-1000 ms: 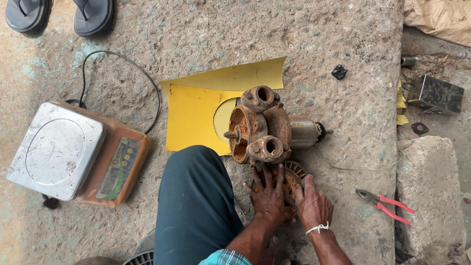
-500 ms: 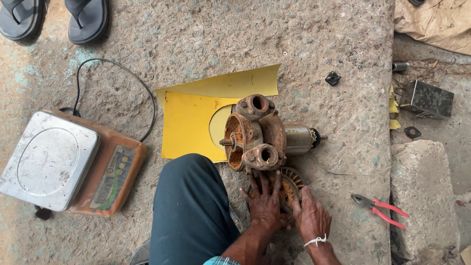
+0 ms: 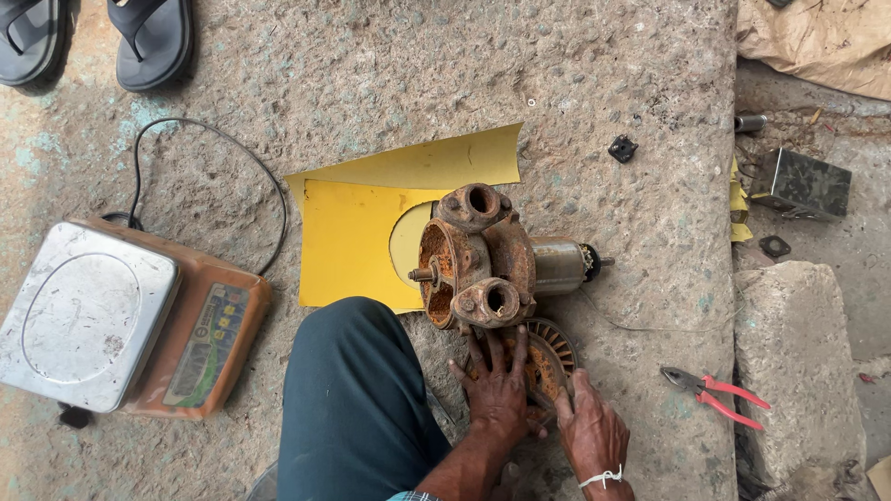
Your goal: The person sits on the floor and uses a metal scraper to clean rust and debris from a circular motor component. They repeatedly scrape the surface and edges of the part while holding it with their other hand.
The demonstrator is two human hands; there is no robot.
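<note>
Under both hands, rusty finned disc — left hand flat, right hand gripping its rim.

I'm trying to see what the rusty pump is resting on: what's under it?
Under the rusty pump lies a yellow sheet with a round cut-out, on the rough concrete floor. How far the sheet runs beneath is hidden by the pump body.

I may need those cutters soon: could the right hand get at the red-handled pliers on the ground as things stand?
Probably yes. The right hand rests on the round finned rusty metal disc, and the red-handled pliers lie to its right on bare concrete ground, nothing between them.
</note>
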